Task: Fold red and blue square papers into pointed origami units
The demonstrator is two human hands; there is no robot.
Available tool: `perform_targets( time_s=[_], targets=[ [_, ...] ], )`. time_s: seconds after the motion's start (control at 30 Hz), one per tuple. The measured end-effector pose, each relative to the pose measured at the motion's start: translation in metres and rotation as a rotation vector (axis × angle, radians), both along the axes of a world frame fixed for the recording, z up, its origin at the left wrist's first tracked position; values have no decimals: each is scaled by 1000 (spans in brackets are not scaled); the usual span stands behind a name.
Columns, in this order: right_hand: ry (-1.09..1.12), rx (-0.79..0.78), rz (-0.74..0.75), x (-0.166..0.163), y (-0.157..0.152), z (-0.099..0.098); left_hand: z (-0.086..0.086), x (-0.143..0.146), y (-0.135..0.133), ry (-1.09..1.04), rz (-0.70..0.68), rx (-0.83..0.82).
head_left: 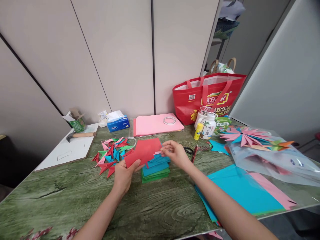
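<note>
Red paper (144, 150) — it looks thin, light and bendy, best held by its edges — sits pinched tight between left hand (124, 175) fingers and right hand (175, 152) fingers.

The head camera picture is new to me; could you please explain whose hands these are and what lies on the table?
No machine here: a person wears one camera on the head, looking forward and down, so the two bare arms entering from below are that person's own. The left hand holds a red paper sheet by its lower corner; the right hand has its fingertips at the sheet's right edge, though whether they pinch it is hard to tell. Beneath lies a stack of blue and green paper squares on the green table. To its left are small folded paper pieces; behind, pink sheets with a tape ring, a tissue box, a hammer and a red bag. At right lies a paper flower.
</note>
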State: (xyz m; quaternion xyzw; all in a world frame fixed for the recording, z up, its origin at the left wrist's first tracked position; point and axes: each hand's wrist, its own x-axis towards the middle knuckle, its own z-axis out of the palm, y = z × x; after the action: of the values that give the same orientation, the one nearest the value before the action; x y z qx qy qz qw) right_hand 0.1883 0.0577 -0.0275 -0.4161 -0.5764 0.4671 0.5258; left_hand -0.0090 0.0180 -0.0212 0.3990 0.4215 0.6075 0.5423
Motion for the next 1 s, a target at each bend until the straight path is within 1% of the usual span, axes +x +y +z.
perform_targets(
  time_s=[0.07,0.1,0.17,0.23,0.3,0.4,0.47,0.53,0.67,0.73,0.8,0.9,1.0],
  targets=[
    [58,51,51,-4,-4,3,0,1,0,27,-34,-25],
    [51,90,79,-7,-8,4,-1,2,-1,46,-63,-46],
    [-45,149,165,-14,-16,5,-1,4,-4,83,-123,-88],
    [-169,238,194,-20,-22,5,0,7,-6,112,-165,-118],
    [-245,267,178,-23,-24,4,0,8,-8,144,-181,-130],
    [-255,230,123,-22,-23,3,2,9,-8,244,-206,-129],
    [-240,209,115,-21,-21,2,3,9,-8,333,-189,-109],
    [-230,197,124,-20,-20,2,3,10,-8,407,-132,-73],
    [-212,198,156,-20,-21,3,2,11,-9,480,-40,-1],
    [-200,208,168,-20,-21,3,0,11,-9,463,-12,4],
    [-191,210,175,-19,-20,3,-1,11,-8,389,-8,-28],
    [-191,206,177,-15,-18,4,-1,10,-6,236,-62,-103],
    [-191,204,170,-10,-14,6,3,7,-4,159,-90,-127]
  ],
)
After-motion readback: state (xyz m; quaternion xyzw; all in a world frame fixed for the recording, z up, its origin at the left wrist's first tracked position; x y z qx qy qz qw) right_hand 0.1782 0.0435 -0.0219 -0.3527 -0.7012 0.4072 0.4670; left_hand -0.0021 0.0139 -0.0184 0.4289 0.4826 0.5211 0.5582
